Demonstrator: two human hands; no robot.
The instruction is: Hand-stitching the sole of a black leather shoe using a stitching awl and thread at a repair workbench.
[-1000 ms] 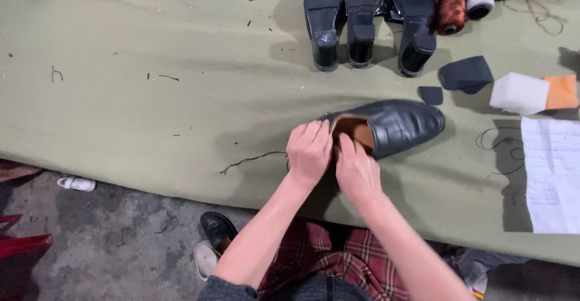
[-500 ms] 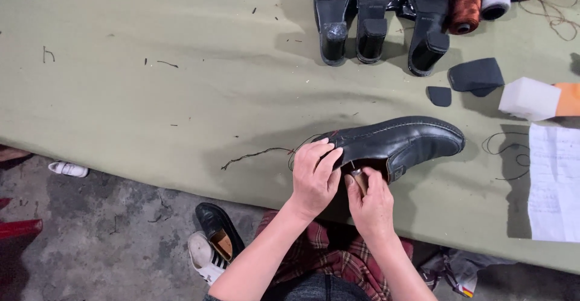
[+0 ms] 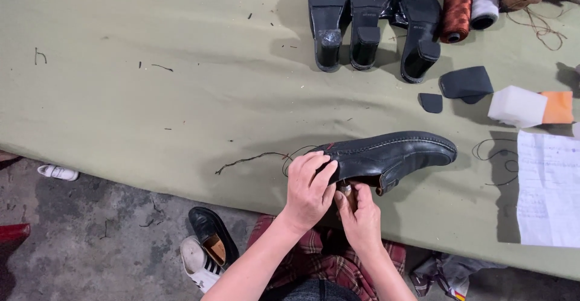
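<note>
Black shoe (image 3: pixel 393 156), on side at worktop (image 3: pixel 151 96) edge. L hand (image 3: pixel 309 186) grip clamps heel; R hand (image 3: pixel 361 213) grip pinches inside. Risk: trailing thread (image 3: pixel 254 158) snags.

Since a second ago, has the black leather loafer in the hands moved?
Yes. The black leather loafer has rolled from opening-up onto its side, opening now facing the table edge, judged against the black heeled soles above.

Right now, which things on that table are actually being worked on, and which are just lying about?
In hand:
- black leather shoe, tipped on its side
- left hand gripping its heel end
- right hand at its opening
- dark thread trailing from the heel

Lying about:
- three upturned black heeled shoes
- thread spools
- black sole pieces
- white-and-orange block
- paper sheet
</note>
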